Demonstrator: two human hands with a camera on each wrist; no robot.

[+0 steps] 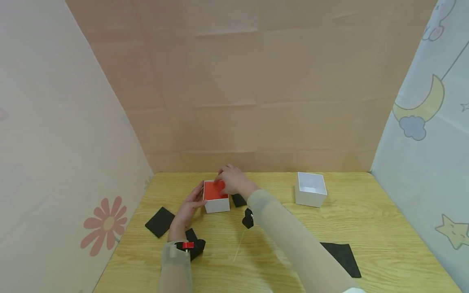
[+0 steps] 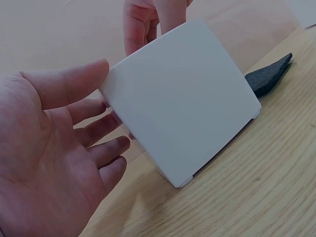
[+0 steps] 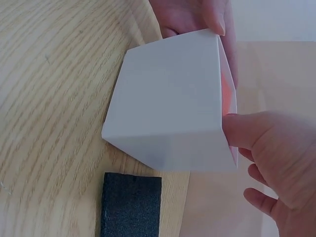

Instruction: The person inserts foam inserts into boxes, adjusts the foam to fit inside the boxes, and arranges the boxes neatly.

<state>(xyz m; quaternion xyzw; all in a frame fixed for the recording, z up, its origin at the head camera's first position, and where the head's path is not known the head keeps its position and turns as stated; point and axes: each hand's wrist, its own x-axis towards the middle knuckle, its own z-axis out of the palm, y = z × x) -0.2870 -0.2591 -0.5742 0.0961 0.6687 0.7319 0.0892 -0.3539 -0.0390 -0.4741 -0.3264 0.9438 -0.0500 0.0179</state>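
Observation:
A white box (image 1: 217, 206) stands toward the back, left of centre, with a flat red piece (image 1: 211, 191) inside near its rim. My left hand (image 1: 188, 210) holds the box at its left side; the thumb lies at the near corner and the other fingers reach along the side. From above, my right hand (image 1: 234, 180) reaches over the right part of the box. Its thumb (image 3: 244, 129) dips past the rim against the red piece in the right wrist view. The other right fingers are loosely bent, their tips partly hidden.
A second white box (image 1: 310, 197), open-topped, stands at the right. Dark flat pads lie about the wooden table: one at the left (image 1: 160, 221), another (image 1: 239, 200) beside the first box, a larger dark piece (image 1: 342, 258) at the front right.

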